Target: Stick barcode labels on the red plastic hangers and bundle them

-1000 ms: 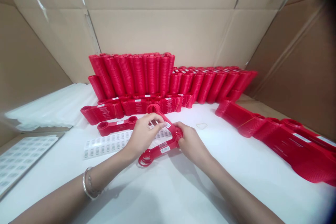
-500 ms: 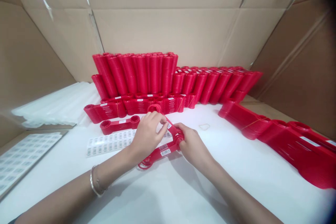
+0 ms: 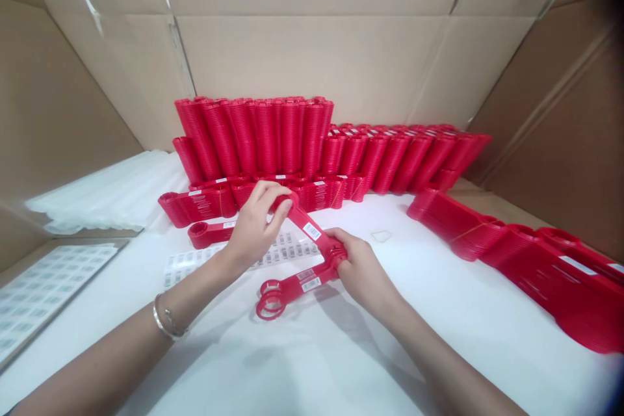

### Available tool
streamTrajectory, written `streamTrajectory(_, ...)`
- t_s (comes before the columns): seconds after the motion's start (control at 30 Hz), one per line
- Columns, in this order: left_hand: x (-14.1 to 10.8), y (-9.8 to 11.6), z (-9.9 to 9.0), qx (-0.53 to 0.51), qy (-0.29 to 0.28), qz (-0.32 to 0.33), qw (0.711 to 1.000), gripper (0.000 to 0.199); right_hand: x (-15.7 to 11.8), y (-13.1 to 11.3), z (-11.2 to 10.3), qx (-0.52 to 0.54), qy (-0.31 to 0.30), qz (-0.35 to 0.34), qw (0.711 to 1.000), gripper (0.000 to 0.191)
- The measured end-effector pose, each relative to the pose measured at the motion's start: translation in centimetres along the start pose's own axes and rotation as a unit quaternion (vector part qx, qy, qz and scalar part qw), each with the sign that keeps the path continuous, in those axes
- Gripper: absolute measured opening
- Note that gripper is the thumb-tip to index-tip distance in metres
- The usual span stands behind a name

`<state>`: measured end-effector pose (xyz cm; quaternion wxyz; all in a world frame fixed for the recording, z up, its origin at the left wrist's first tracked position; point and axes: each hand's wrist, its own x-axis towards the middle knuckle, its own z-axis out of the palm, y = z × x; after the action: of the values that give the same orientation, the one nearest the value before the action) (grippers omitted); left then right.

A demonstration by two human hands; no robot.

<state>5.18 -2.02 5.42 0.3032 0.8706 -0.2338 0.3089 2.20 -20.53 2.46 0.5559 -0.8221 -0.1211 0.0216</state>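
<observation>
Nearest, the lower red ring-ended plastic strips (image 3: 292,287) fan out leftward from the right hand (image 3: 363,270), which is closed around their joined ends. Angled away from that grip, the upper red ring-ended strips (image 3: 306,222) reach the left hand (image 3: 256,224), its thumb and fingers curled in a pinch at their far ring. A barcode sticker sheet (image 3: 290,248) lies between the hands; beyond both, tall red stacks (image 3: 266,136) stand before a cardboard wall (image 3: 312,52).

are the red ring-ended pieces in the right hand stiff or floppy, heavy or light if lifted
The red ring-ended pieces are probably stiff, since they look straight; likely light, as the right hand grips several at one end; and apt to swivel apart, being fanned out.
</observation>
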Motion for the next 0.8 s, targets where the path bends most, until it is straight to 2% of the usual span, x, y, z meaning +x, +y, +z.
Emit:
streamTrajectory(0.1, -0.2, -0.1, 0.0, -0.047, 0.018, 0.009, 0.999, 0.023, 0.5, 0.3, -0.4, 0.009, 0.028, -0.005, 1.000, 0.052)
streamTrajectory(0.23, -0.6, -0.1, 0.3, -0.053, 0.045, 0.043, 0.997, 0.020, 0.9, 0.4, -1.3, 0.015, 0.063, 0.003, 0.998, 0.051)
streamTrajectory(0.4, -0.8, -0.5, 0.2, -0.059, 0.000, 0.094, 0.994, 0.015, 1.0, 0.5, -2.2, 0.002, 0.089, -0.008, 0.996, 0.049)
streamTrajectory(0.5, -0.8, -0.8, 0.2, -0.066, -0.002, 0.098, 0.993, 0.012, 1.0, 0.5, -2.2, -0.010, 0.090, -0.014, 0.996, 0.049)
streamTrajectory(0.6, -0.9, -0.9, 0.5, -0.113, 0.023, 0.043, 0.992, 0.014, 1.0, 0.4, -2.2, -0.012, 0.099, -0.019, 0.995, 0.048)
streamTrajectory(0.7, -1.0, -0.8, 1.0, -0.167, 0.053, -0.085, 0.981, 0.017, 1.1, 0.4, -2.2, 0.001, 0.109, -0.024, 0.994, 0.051)
streamTrajectory(0.8, -1.0, -0.5, 1.2, -0.212, 0.029, -0.186, 0.959, 0.023, 1.3, 0.7, -2.2, 0.018, 0.124, -0.030, 0.992, 0.053)
